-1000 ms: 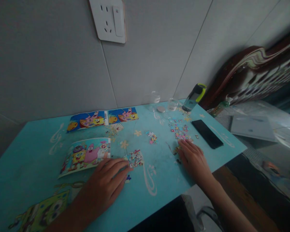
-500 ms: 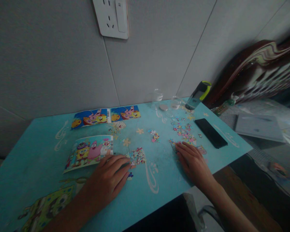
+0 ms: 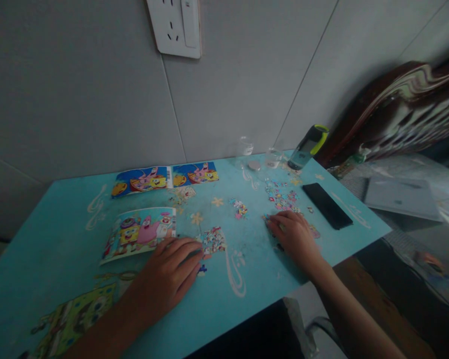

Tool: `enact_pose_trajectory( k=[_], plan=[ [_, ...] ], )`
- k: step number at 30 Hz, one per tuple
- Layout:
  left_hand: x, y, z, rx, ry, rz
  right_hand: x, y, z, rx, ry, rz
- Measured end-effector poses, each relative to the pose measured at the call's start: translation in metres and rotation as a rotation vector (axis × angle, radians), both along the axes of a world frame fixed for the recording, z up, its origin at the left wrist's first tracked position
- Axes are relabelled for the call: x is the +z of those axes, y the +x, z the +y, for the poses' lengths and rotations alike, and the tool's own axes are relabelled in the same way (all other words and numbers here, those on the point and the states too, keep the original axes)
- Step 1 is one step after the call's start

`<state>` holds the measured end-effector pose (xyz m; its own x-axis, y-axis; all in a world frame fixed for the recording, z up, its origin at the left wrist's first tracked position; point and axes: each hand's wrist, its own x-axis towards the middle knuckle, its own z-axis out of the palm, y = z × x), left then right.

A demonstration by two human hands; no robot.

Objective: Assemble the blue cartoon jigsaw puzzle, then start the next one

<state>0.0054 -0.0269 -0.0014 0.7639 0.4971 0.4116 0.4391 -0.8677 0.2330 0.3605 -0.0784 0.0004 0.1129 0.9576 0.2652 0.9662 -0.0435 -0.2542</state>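
My left hand (image 3: 177, 267) rests on the blue table with its fingers stretched out and open. Its fingertips touch the edge of a partly joined patch of jigsaw puzzle (image 3: 214, 240), and a dark blue puzzle piece (image 3: 202, 269) lies by its thumb. My right hand (image 3: 292, 234) is bent over the table, thumb and fingers drawn together at a small puzzle piece (image 3: 266, 218). Other pieces under that palm are mostly hidden. Just beyond it spreads a pile of loose puzzle pieces (image 3: 282, 195). A smaller cluster of pieces (image 3: 240, 208) lies between the hands.
A cartoon picture sheet (image 3: 140, 233) lies beyond my left hand, with two blue picture cards (image 3: 142, 180) behind it. A black phone (image 3: 326, 205) lies at the right. Along the wall stand clear plastic cups (image 3: 246, 146) and a bottle (image 3: 306, 148) with a yellow-green loop.
My right hand's fingers have gone from spread flat over the pieces to bent and drawn together, with the wrist raised a little. My left hand has stayed in place.
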Motion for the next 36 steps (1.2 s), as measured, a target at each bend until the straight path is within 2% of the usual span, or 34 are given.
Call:
enact_pose_trajectory(
  k=[7, 12, 19, 25, 33, 36],
  plan=[
    [0.002, 0.001, -0.002, 0.004, -0.002, -0.016, -0.009, 0.013, 0.014, 0.03, -0.033, 0.052],
    [0.003, 0.001, -0.002, -0.006, -0.01, 0.015, -0.008, 0.019, 0.016, 0.09, -0.051, 0.062],
    [0.003, 0.002, -0.003, 0.0, -0.01, 0.0, -0.004, 0.021, 0.02, 0.101, -0.071, 0.081],
    [0.003, 0.0, -0.003, -0.017, -0.021, 0.027, 0.016, 0.016, 0.021, 0.135, -0.163, 0.183],
    [0.005, 0.001, -0.004, -0.008, -0.002, -0.004, 0.017, 0.011, 0.021, 0.149, -0.171, 0.421],
    [0.003, 0.0, -0.003, -0.008, -0.009, -0.011, 0.023, 0.006, 0.018, 0.157, -0.162, 0.588]
  ],
)
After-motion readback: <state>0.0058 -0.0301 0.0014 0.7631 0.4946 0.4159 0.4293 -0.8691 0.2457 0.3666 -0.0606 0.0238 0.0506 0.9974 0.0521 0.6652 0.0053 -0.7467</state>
